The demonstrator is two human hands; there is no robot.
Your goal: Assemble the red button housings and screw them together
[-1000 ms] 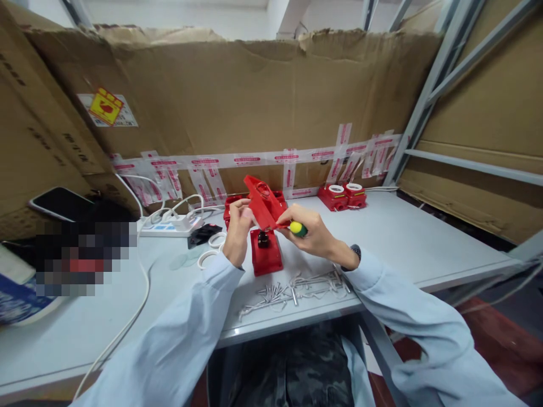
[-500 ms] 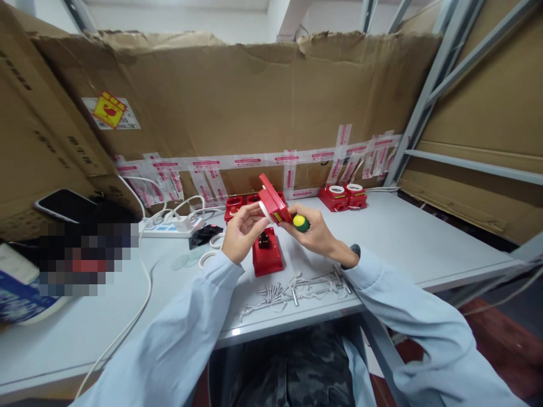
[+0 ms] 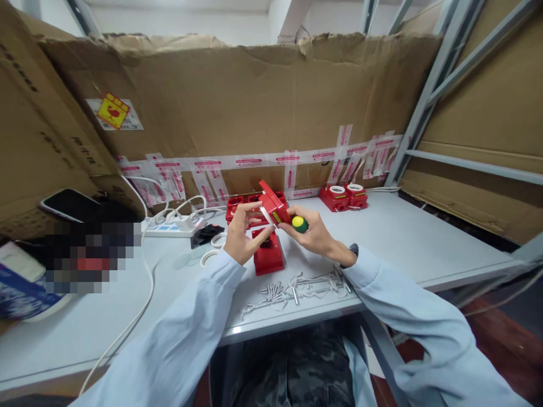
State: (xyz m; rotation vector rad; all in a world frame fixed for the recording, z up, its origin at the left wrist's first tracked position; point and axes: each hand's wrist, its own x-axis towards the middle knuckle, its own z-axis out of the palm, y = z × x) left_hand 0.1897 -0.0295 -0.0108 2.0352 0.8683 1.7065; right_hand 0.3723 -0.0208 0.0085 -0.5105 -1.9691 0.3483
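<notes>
Item: red square plastic cover plate [image 3: 274, 207], tilted, held above the red plastic base box [image 3: 267, 257]. I see my left hand [image 3: 240, 237] pinching its near edge; my right hand [image 3: 311, 233] grips its far side, curled around a green-and-yellow screwdriver handle [image 3: 300, 224]. Base box holds a dark part, indistinct. Steel screws [image 3: 292, 288] lie loose just before the box; blade hidden.

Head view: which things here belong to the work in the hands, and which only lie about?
In the work: left hand, right hand, red cover, green-yellow screwdriver handle, red base, screws.
Lying about: power strip, phone, white rings.
</notes>
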